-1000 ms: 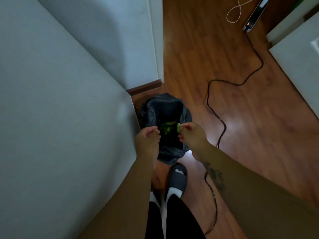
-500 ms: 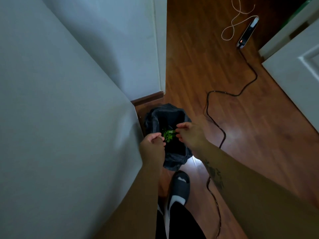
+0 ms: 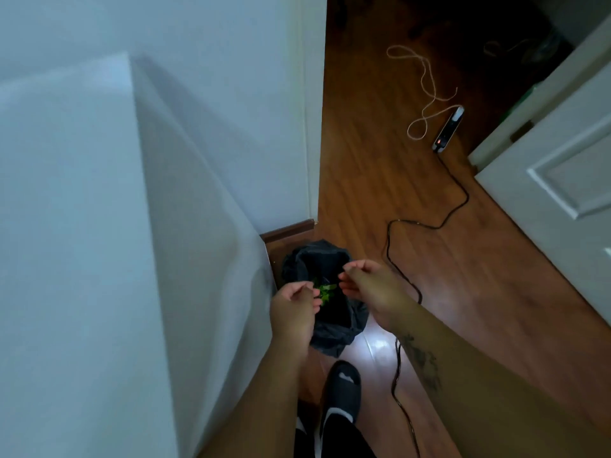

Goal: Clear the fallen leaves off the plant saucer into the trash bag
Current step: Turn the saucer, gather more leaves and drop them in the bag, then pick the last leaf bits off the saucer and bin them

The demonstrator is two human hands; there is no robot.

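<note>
The black trash bag [image 3: 334, 335] stands open on the wooden floor against the foot of a white wall corner. Green leaves [image 3: 325, 291] lie inside it, visible between my two hands. My left hand [image 3: 294, 309] hovers over the bag's left rim with its fingers loosely curled, and I see nothing in it. Over the right rim my right hand [image 3: 370, 289] has its fingertips drawn loosely together, with no leaf between them. The plant saucer is not in view.
White walls [image 3: 99, 226] fill the left. A black cable [image 3: 396, 375] runs along the floor just right of the bag to a power strip [image 3: 448, 128] with a pale cord. A white door [image 3: 562, 200] stands at the right. My slippered foot [image 3: 340, 395] is just below the bag.
A second ago my right hand pinched a green leaf over the bag; now that leaf is gone from its fingers. The view has tilted up and shows more floor.
</note>
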